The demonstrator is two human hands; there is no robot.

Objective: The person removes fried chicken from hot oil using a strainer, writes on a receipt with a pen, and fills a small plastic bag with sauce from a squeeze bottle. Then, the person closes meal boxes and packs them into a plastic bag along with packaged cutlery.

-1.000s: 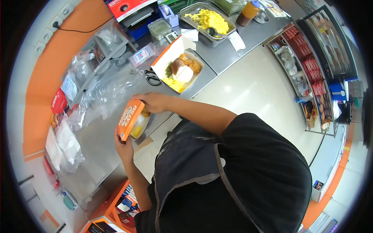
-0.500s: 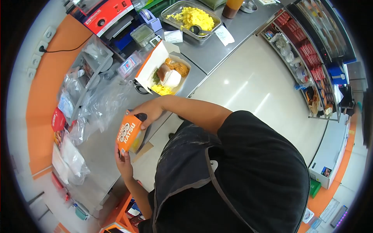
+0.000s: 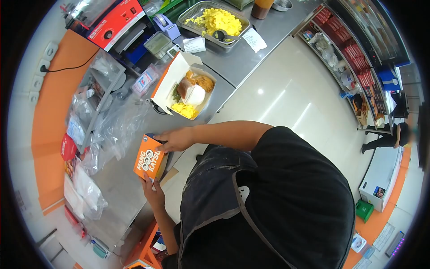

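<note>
An orange box (image 3: 149, 158) with "MANG KATSU" lettering lies near the counter's front edge, its lid down over the contents. My right hand (image 3: 178, 138) rests on its upper corner, fingers on the lid. At the lower edge, my left hand (image 3: 153, 190) grips the box with its fingers. Further up the counter stands an open box (image 3: 204, 99) holding a bun (image 3: 191, 93), fried pieces (image 3: 204, 82), yellow egg (image 3: 184, 110) and some greens. Handles of black scissors (image 3: 156, 107) show partly beneath its flap.
Clear plastic bags (image 3: 117, 130) lie left of the boxes. A metal tray (image 3: 244, 28) of scrambled egg, a tape dispenser (image 3: 166, 27) and a red machine (image 3: 117, 24) stand at the top. Beyond the floor are a rack (image 3: 345, 58) and a distant person (image 3: 387, 136).
The orange lid has come down flat over its box, hiding the food inside. My right hand has shifted onto the lid's upper corner. The view has turned, and a distant person now shows at right.
</note>
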